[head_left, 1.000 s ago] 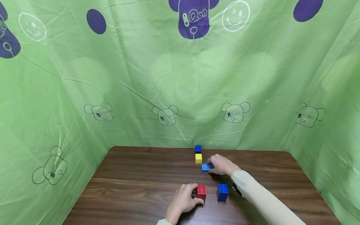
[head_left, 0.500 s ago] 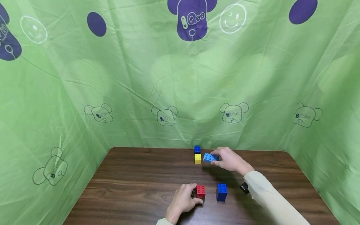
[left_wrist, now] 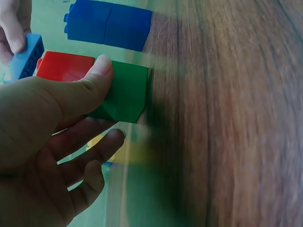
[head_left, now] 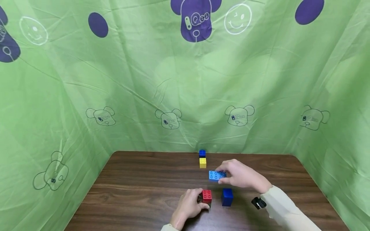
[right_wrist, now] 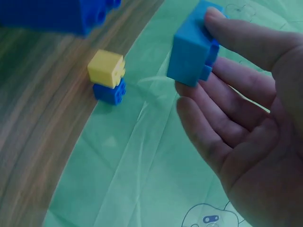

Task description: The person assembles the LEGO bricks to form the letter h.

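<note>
My left hand point(head_left: 188, 205) grips a two-brick stack, a red brick point(head_left: 207, 194) on top of a green brick point(left_wrist: 128, 92). In the left wrist view the thumb lies along the stack's side, and its base is right at the table. My right hand point(head_left: 241, 175) pinches a light blue toy brick point(head_left: 215, 175) by its right part, studs upward, raised over the table. Just right of the red and green stack stands a stack of two dark blue bricks point(head_left: 227, 197), with the light blue brick beyond it in the head view.
Farther back stand a yellow brick point(head_left: 203, 163) and, behind it, another dark blue brick point(head_left: 202, 153) near the table's far edge. Green cloth point(head_left: 130, 80) hangs around the wooden table point(head_left: 138, 192) at the back and sides.
My right hand has lifted the light blue brick off the table, and has then brought it back toward me, closer to the dark blue stack. The left hand holds still.
</note>
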Motion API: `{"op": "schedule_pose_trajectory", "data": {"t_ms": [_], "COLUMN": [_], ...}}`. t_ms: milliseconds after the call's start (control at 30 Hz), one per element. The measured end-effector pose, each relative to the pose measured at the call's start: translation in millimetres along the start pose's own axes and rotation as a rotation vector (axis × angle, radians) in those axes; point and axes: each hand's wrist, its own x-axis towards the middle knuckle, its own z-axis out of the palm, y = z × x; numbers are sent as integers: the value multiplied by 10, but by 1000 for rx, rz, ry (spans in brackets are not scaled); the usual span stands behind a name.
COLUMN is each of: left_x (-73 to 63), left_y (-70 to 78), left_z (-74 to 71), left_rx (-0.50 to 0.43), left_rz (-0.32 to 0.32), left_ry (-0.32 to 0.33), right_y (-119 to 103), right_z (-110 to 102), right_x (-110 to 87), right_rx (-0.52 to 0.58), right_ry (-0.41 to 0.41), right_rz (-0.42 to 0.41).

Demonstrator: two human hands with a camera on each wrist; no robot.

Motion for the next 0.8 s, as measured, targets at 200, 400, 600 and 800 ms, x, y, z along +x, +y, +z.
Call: {"op": "schedule_pose_trajectory", "data": {"t_ms": [200, 400, 600, 800], "left_x": [41, 90, 120, 139], "left_y": [43, 99, 138, 143], "left_z": [51, 108, 150, 174], "left_rx": [-21, -42, -38, -39], "left_rz": [21, 32, 52, 51], "left_ry": [-8, -1, 20, 14], "right_y": [-63, -46, -28, -35], "right_z": [80, 196, 273, 283], "right_x": [-111, -165, -182, -181], "right_rx": [50, 39, 32, 26], "right_ry": [-30, -43, -35, -42], "right_rz": [-1, 21, 6, 4]}}
